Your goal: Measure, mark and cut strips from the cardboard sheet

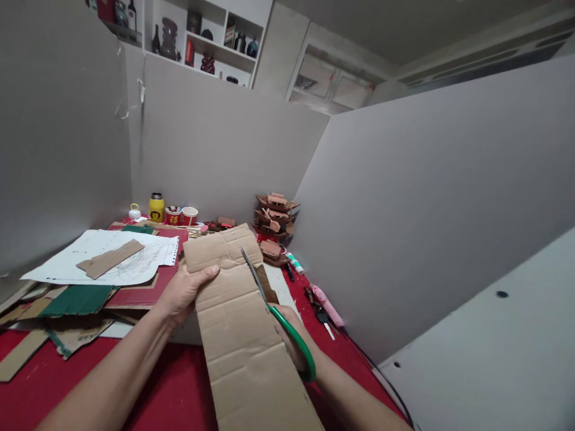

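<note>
A long creased strip of brown cardboard reaches from the bottom of the view up toward the middle. On its left edge is my left hand, closed, with the thumb pressed on the top face and the other fingers hidden beneath. My right hand grips green-handled scissors at the cardboard's right edge, partly hidden behind the cardboard and the handle. One scissor blade lies over the top face, pointing away from me. The other blade is out of sight under the cardboard.
To the left, white paper with a cardboard scrap covers stacked cardboard pieces. Brown model boats stand stacked at the back, near a yellow bottle and paper cups. A pink tool with a cord lies along the right panel.
</note>
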### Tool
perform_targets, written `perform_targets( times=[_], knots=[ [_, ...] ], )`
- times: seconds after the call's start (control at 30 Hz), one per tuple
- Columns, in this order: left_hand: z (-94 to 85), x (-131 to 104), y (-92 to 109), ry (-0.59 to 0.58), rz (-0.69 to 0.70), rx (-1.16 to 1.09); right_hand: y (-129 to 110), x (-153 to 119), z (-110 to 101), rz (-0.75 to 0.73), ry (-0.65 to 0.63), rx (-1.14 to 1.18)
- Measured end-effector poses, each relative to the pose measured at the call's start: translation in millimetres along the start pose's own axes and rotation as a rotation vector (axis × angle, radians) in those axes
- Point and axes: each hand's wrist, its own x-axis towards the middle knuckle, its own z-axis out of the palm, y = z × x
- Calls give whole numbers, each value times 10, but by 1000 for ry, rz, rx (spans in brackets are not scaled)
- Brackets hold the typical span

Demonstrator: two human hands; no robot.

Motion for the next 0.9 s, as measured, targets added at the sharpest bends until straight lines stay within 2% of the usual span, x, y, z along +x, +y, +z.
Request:
perform_targets(
  times=[0.1,0.2,0.33,0.53,0.63,0.9],
  knots=[
    [11,-12,-11,-20,-16,9,-41,-29,34,60,-11,60],
    [17,-11,-2,-30,-52,37,17,-29,18,50,-34,84],
    [10,14,13,37,-50,47,159,16,-36,32,-56,82],
    [17,20,-36,65,-27,46,211,186,-218,-81,-49,-149],
    [26,13,-60,61,-28,30,188,268,-283,-86,-23,-188],
    [17,28,-73,35,-5,27,129,246,-202,-24,39,-144]
  ],
)
